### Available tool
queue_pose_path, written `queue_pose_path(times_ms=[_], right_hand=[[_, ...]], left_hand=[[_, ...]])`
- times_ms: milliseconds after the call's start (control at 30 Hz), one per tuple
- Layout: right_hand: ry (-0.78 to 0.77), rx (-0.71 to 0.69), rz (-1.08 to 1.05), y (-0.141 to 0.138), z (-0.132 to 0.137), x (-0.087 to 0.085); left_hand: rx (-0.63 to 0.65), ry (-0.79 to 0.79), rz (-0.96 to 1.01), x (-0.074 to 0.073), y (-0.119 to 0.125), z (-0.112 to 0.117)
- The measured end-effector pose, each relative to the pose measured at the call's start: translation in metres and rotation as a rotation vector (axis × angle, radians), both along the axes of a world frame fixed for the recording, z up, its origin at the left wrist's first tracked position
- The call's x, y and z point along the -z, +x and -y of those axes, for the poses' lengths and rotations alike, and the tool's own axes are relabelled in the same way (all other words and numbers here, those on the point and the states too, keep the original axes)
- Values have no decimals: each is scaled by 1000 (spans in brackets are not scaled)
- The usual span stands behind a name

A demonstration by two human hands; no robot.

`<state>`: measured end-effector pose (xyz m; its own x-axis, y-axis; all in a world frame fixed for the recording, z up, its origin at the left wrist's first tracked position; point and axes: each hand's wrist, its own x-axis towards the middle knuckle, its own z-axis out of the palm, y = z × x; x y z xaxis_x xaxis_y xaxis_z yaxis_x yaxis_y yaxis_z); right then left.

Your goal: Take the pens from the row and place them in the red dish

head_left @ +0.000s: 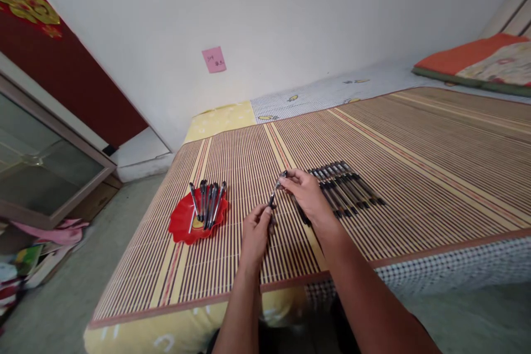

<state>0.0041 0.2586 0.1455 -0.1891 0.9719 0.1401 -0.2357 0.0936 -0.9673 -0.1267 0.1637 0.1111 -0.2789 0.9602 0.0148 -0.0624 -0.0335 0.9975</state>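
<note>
A dark pen (272,198) slants between my two hands above the striped mat. My left hand (255,232) is closed on its lower end, thumb and forefinger pinching it. At the upper end, by a clear and dark part that looks like the cap, the fingers of my right hand (305,191) are closed too. Whether cap and barrel are joined I cannot make out. Beside and partly behind my right hand lies a row of several black pens (346,191), side by side. To the left, several more pens (209,204) rest in a red scalloped plate (177,224).
The bamboo mat (232,160) covers a bed with yellow and checked bedding. A folded orange quilt (464,55) sits at the far right. On the white wall hangs a pink note (214,60). A glass-panelled cabinet (37,160) stands at left.
</note>
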Motion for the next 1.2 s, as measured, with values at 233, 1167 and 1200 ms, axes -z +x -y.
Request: queue_pose_path(times_ms=[233,1167,1200], right_hand=[[68,-131,102,-1,2,1],[162,-199,410,-8,9,1],[169,-199,426,-8,9,1]], left_hand=[[8,15,55,2,0,1],[5,79,107,2,4,7],[7,81,102,2,5,7]])
